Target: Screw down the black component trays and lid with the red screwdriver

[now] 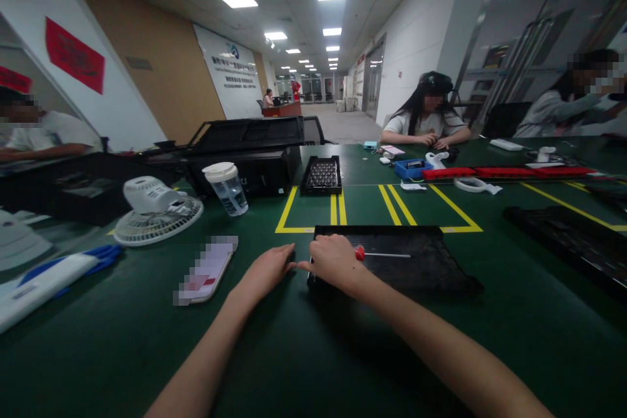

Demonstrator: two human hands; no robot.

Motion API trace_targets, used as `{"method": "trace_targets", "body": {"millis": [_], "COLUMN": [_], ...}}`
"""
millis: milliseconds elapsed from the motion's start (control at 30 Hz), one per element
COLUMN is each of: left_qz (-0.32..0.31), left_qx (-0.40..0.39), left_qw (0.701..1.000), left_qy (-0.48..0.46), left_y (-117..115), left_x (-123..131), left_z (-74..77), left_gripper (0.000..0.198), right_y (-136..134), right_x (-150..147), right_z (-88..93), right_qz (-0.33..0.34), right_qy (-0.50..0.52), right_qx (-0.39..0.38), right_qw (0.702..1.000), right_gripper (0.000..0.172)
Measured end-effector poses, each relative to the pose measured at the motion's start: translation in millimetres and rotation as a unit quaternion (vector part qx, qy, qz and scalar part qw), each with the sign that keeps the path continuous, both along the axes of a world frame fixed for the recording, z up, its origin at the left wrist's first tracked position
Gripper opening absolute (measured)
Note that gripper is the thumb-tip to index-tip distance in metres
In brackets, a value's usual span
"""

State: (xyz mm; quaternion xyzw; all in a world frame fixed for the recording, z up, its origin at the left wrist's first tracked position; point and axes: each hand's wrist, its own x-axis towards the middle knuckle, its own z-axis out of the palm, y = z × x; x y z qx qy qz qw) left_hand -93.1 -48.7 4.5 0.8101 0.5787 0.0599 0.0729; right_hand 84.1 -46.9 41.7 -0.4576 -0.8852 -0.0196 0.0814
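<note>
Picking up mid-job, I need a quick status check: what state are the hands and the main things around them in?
Black panel: lying flat.
Left hand: fingers extended, nothing visibly held.
Right hand: fingers curled at the black panel's left end; grip unclear.
Screwdriver: sideways, handle partly hidden by right hand.
Cup: lid on, clear liquid inside.
Phone: lying flat.
Fan: grille down; spinning, can't tell.

The right hand [336,261] hides part of the screwdriver [360,253] and of the black panel [426,271], so its grip cannot be told. Both forearms [450,333] are cut at the near edge. 1 white object [19,245] leaves the picture at left, 1 black tray [568,245] at right. The phone [210,274] is pixelated. The far wall sign's [232,75] small letters are unreadable.
</note>
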Motion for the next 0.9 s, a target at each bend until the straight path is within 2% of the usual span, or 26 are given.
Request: {"method": "trace_targets", "body": {"millis": [167, 300, 400, 533, 633, 800, 900], "left_qz": [-0.001, 0.009, 0.01, -0.005, -0.032, -0.072, -0.102], "left_qx": [0.013, 0.005, 0.001, 0.002, 0.004, -0.017, -0.025], "left_qw": [1.0, 1.0, 1.0, 1.0, 0.999, 0.997, 0.994], "left_qy": [0.0, -0.002, -0.002, -0.004, -0.012, -0.012, -0.007], "left_y": [0, -1, -3, -5, -10, -21, -28], "left_x": [0, 0, 1, 3, 8, 20, 29], "left_z": [-5.3, -4.9, -2.7, 0.2, 4.0, 10.0, 11.3], "left_gripper": [0.037, 0.033, 0.031, 0.03, 0.031, 0.034, 0.035], "right_y": [-5, -15, -29, -54, -67, -68, -53], "right_x": [-12, -13, -3, 34, 73, 137, 164], "right_z": [-10.0, -8.1, -7.6, -8.0, -5.1, -2.3, -10.1], "right_qz": [0.008, 0.023, 0.047, 0.08, 0.068, -0.023, -0.074], "right_qy": [-0.031, -0.052, -0.068, -0.094, -0.127, -0.131, -0.095], "right_qx": [-0.037, -0.056, -0.07, -0.094, -0.101, -0.098, -0.073], "right_qw": [0.999, 0.997, 0.994, 0.988, 0.984, 0.986, 0.99], "right_gripper": [0.03, 0.026, 0.024, 0.018, 0.019, 0.03, 0.018]}}
